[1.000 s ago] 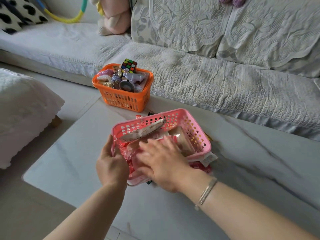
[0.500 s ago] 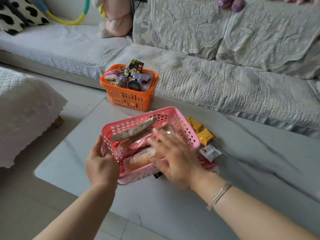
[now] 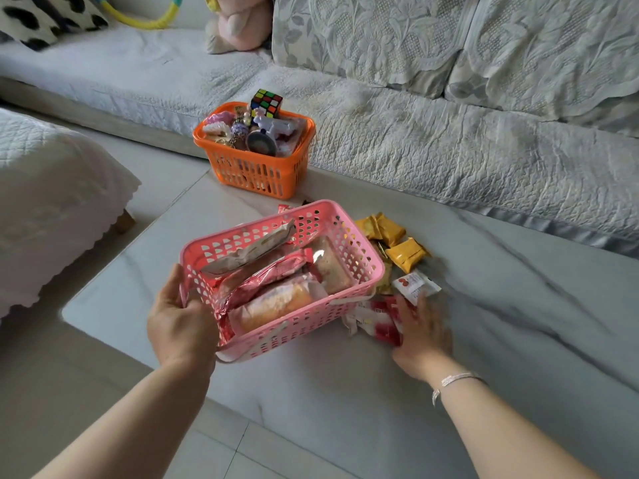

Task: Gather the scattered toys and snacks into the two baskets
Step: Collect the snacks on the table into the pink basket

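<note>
Yellow snack packets [image 3: 397, 242] just beside pink basket [image 3: 366, 271], orange basket [image 3: 256, 172] beyond.

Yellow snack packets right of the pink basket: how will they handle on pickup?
The yellow packets look like small sealed pillow packs, so probably light and slightly crushable. Their glossy film may slip in a loose grip. They lie jumbled and overlapping beside the pink basket on the smooth table, so a push would likely slide several at once.

A quilted grey sofa [image 3: 449, 160] stretched beyond the hands; a spotted cushion [image 3: 45, 19] lay far left; a white-covered seat [image 3: 52, 202] stood left.
</note>
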Action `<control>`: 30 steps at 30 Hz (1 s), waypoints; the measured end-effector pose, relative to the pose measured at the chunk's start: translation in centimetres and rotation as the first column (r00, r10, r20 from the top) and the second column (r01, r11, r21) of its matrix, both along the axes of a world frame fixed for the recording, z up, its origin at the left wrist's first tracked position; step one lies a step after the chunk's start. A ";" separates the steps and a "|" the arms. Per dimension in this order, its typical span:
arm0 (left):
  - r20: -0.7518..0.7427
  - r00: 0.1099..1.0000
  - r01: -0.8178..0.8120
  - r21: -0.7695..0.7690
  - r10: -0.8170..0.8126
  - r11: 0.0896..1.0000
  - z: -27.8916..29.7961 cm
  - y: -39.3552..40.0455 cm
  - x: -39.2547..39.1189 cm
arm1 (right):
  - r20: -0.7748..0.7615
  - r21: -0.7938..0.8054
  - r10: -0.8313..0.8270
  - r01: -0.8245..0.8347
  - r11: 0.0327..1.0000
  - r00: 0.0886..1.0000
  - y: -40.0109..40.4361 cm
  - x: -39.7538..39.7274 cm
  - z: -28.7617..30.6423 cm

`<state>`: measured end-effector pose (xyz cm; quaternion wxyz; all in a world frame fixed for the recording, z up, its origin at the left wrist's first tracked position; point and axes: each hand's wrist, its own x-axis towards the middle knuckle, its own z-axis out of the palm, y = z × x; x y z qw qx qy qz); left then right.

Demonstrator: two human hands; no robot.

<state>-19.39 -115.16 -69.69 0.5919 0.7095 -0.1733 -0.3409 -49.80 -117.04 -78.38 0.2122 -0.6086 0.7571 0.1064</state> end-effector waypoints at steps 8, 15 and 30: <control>0.003 0.999 -0.035 0.000 0.035 0.999 -0.1 1.5 -1.4 | -0.015 -0.184 0.186 -0.186 0.965 0.982 1.2 -2.0 -3.3; -0.022 0.999 -0.033 0.001 0.033 0.999 0.3 1.9 -1.5 | 0.255 -0.174 0.147 -0.104 0.979 0.956 3.3 -3.7 -1.8; 0.026 0.997 0.066 0.024 -0.067 0.998 1.8 2.4 -1.3 | 0.593 -0.653 0.134 0.376 0.658 0.794 1.3 1.3 12.8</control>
